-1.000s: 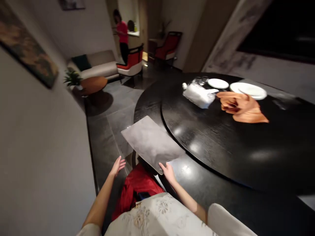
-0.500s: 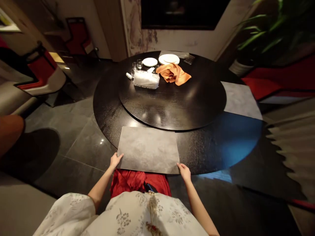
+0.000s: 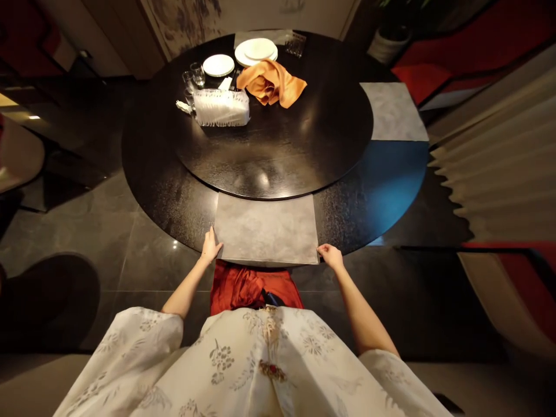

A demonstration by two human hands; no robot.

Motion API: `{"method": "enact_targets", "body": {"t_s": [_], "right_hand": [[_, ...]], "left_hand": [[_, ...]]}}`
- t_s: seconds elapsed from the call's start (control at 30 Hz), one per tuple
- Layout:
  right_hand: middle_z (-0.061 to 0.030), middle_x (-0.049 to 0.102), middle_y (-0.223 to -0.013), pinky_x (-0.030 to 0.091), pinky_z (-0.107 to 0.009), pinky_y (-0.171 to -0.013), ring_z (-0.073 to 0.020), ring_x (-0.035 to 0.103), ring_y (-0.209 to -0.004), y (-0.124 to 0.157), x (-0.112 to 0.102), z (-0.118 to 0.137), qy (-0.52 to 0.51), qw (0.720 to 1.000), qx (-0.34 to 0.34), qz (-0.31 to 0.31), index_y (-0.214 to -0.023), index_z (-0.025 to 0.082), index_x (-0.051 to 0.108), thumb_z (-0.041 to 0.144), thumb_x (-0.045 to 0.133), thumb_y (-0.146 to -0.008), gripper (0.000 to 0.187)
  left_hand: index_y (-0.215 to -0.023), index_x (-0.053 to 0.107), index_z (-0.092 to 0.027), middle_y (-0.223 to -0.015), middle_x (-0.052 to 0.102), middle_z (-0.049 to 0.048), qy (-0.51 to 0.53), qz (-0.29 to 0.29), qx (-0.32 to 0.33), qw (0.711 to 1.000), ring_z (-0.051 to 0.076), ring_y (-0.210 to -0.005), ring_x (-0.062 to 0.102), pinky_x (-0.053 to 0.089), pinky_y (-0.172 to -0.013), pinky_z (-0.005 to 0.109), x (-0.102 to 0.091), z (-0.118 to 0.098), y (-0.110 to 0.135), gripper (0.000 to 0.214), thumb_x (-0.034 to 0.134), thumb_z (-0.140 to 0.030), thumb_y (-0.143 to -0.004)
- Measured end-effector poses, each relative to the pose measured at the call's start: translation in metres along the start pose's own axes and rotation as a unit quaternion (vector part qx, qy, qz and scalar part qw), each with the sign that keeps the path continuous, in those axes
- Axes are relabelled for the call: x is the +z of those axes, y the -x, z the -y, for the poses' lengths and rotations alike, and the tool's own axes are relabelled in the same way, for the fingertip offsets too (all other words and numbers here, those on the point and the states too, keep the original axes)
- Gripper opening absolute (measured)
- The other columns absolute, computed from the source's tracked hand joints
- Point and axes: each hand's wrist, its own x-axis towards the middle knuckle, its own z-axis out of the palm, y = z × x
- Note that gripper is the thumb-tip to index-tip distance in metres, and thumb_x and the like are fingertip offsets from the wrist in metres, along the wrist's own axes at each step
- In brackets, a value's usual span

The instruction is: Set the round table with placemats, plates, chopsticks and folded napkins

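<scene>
A grey rectangular placemat (image 3: 267, 229) lies at the near edge of the round black table, its far edge reaching the raised turntable. At its near left corner is my left hand (image 3: 211, 246), fingers stretched along the side edge and thumb spread onto the mat. My right hand (image 3: 331, 255) pinches the right edge near the front corner, thumb and fingertips together. The front of the mat overhangs the table rim slightly.
On the turntable (image 3: 278, 159) stand wrapped white tableware (image 3: 221, 108), an orange cloth (image 3: 273, 84), white plates (image 3: 218, 65) and glasses (image 3: 197, 75). Another grey placemat (image 3: 393, 110) lies at the table's right. Red chairs (image 3: 532, 289) and a pale curtain (image 3: 499, 139) flank the right side.
The near placemat now sits further in, against the turntable. My left hand has loosened from gripping its corner to stretched fingers. The view has tilted down and shifted right.
</scene>
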Motion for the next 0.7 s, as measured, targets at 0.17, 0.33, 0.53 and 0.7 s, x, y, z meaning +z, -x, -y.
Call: {"method": "enact_targets", "body": {"t_s": [0.17,0.33,0.53,0.7], "right_hand": [[-0.0049,0.069,-0.085,0.034,-0.02,-0.06,-0.0143,0.06,-0.074,-0.011,-0.008,-0.007,0.064,0.998,-0.016,0.003,-0.083,0.017,0.068,0.03,0.057,-0.078,0.018],[-0.0059,0.069,-0.084,0.033,-0.021,-0.06,-0.0142,0.059,-0.072,-0.018,-0.018,-0.01,0.142,0.988,-0.049,0.028,-0.082,0.017,0.068,0.028,0.055,-0.079,0.017],[-0.0072,0.067,-0.082,0.035,-0.022,-0.064,-0.0155,0.06,-0.076,-0.029,-0.031,-0.011,0.184,0.976,-0.09,0.073,-0.077,0.016,0.065,0.022,0.057,-0.078,0.011],[-0.0099,0.066,-0.088,0.038,-0.023,-0.066,-0.0187,0.062,-0.081,-0.019,-0.038,-0.007,0.191,0.971,-0.109,0.093,-0.092,0.014,0.058,0.035,0.061,-0.076,0.027]], "left_hand": [[-0.142,0.019,-0.009,-0.14,0.031,0.0232,-0.039,0.047,0.072,0.996,0.038,-0.129,0.032,0.031,-0.105,0.048,0.006,0.01,0.04,0.101,0.074,-0.031,-0.061],[-0.142,0.023,-0.013,-0.142,0.031,0.0203,-0.066,0.067,0.1,0.991,0.036,-0.128,0.033,0.031,-0.105,0.048,0.007,0.011,0.051,0.094,0.072,-0.027,-0.063],[-0.142,0.022,-0.011,-0.14,0.031,0.0233,-0.085,0.088,0.103,0.987,0.036,-0.125,0.037,0.032,-0.104,0.048,0.005,0.01,0.041,0.099,0.075,-0.031,-0.061],[-0.14,0.029,-0.015,-0.144,0.03,0.0213,-0.041,0.115,0.118,0.986,0.034,-0.129,0.037,0.032,-0.106,0.048,0.003,0.006,0.034,0.089,0.072,-0.032,-0.064]]}}
